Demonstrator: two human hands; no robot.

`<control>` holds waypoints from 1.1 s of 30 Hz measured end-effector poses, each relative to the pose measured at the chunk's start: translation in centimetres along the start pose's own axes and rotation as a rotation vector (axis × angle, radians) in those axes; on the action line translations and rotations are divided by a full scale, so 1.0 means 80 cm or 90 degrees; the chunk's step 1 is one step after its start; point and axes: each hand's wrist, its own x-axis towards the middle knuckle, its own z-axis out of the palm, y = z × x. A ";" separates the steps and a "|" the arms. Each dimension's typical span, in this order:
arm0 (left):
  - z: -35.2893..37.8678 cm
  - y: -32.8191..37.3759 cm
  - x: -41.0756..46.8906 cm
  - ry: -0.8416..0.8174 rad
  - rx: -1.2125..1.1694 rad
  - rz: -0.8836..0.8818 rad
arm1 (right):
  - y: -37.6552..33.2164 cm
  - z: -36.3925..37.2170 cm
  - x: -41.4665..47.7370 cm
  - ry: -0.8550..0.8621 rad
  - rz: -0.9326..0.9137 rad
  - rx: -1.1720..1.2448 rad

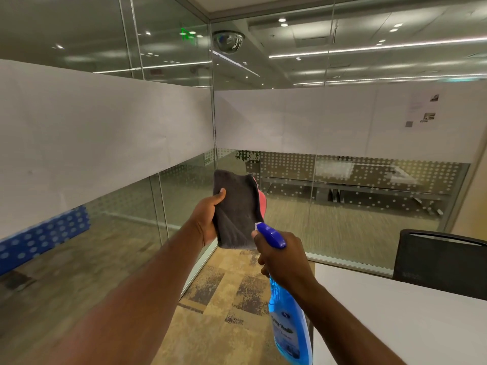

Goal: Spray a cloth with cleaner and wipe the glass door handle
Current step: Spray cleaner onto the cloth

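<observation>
Gripping cloth (237,206) and spray bottle (288,327)

Setting: office, glass-walled meeting room.

Evidence:
- Full-height glass partitions (287,219) on two sides, meeting at a corner.
- Broad frosted band (105,127) across them at mid height, with white dot-pattern film (369,167) below.
- Printed notices (421,109) on the band at right.
- Dome camera (228,41) high up by the corner.
- Long strip lights (369,48) and round downlights overhead.
- Brown and tan carpet tiles (224,299).
- White desk (395,312) at lower right, with a black mesh-backed chair (442,262) at its far edge.
- Beyond the glass, a long table (355,185) and a potted plant (249,156).
</observation>
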 end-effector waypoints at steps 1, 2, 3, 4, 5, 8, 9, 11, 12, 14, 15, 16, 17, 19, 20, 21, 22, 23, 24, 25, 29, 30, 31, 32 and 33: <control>-0.001 0.000 0.000 -0.006 -0.001 -0.002 | 0.000 0.000 0.001 -0.003 -0.009 -0.003; -0.002 0.001 0.001 -0.013 -0.004 -0.004 | -0.001 0.001 0.001 -0.006 -0.022 -0.006; -0.003 0.000 0.001 -0.019 -0.007 -0.007 | -0.002 0.000 0.002 -0.009 -0.032 -0.005; -0.003 -0.001 0.002 -0.024 -0.009 -0.010 | -0.004 0.000 0.003 -0.010 -0.040 0.001; -0.003 -0.003 0.003 -0.030 -0.011 -0.014 | -0.006 0.001 0.003 -0.008 -0.046 0.007; -0.001 -0.009 0.006 -0.046 -0.013 -0.031 | -0.011 0.003 0.007 0.005 -0.064 0.005; -0.001 -0.012 0.007 -0.046 -0.011 -0.032 | -0.013 0.004 0.008 0.007 -0.068 0.000; 0.000 -0.015 0.010 -0.048 -0.018 -0.033 | -0.014 0.005 0.010 0.006 -0.070 -0.013; 0.000 -0.016 0.011 -0.050 -0.022 -0.033 | -0.014 0.005 0.011 0.006 -0.067 -0.016; 0.000 -0.019 0.013 -0.054 -0.028 -0.033 | -0.012 0.005 0.011 0.005 -0.063 -0.016; 0.000 -0.020 0.014 -0.057 -0.031 -0.033 | -0.011 0.005 0.011 0.007 -0.064 -0.015; 0.000 -0.021 0.015 -0.059 -0.033 -0.034 | -0.010 0.005 0.011 0.010 -0.067 -0.015; -0.001 -0.022 0.016 -0.062 -0.035 -0.035 | -0.009 0.004 0.011 0.014 -0.072 -0.015; 0.000 -0.024 0.017 -0.071 -0.039 -0.039 | -0.010 0.002 0.014 0.021 -0.083 -0.010; 0.000 -0.025 0.017 -0.075 -0.041 -0.042 | -0.010 0.001 0.016 0.022 -0.083 -0.007; 0.001 -0.026 0.018 -0.079 -0.040 -0.046 | -0.011 0.000 0.018 0.023 -0.082 -0.007; 0.002 -0.028 0.019 -0.084 -0.038 -0.049 | -0.012 -0.001 0.020 0.026 -0.084 -0.011; 0.003 -0.029 0.020 -0.089 -0.036 -0.053 | -0.013 -0.002 0.023 0.033 -0.089 -0.022; 0.005 -0.031 0.020 -0.095 -0.036 -0.056 | -0.014 -0.003 0.025 0.043 -0.093 -0.034; 0.007 -0.032 0.020 -0.100 -0.037 -0.060 | -0.016 -0.005 0.028 0.055 -0.092 -0.039; 0.012 -0.033 0.020 -0.112 -0.039 -0.058 | -0.015 -0.021 0.039 0.094 -0.071 -0.034; 0.012 -0.032 0.020 -0.115 -0.035 -0.057 | -0.014 -0.026 0.040 0.097 -0.064 -0.042; 0.012 -0.032 0.021 -0.115 -0.029 -0.056 | -0.011 -0.029 0.041 0.099 -0.060 -0.049; 0.012 -0.031 0.021 -0.113 -0.024 -0.056 | -0.010 -0.031 0.041 0.098 -0.056 -0.055; 0.012 -0.031 0.021 -0.110 -0.021 -0.057 | -0.008 -0.033 0.040 0.097 -0.054 -0.058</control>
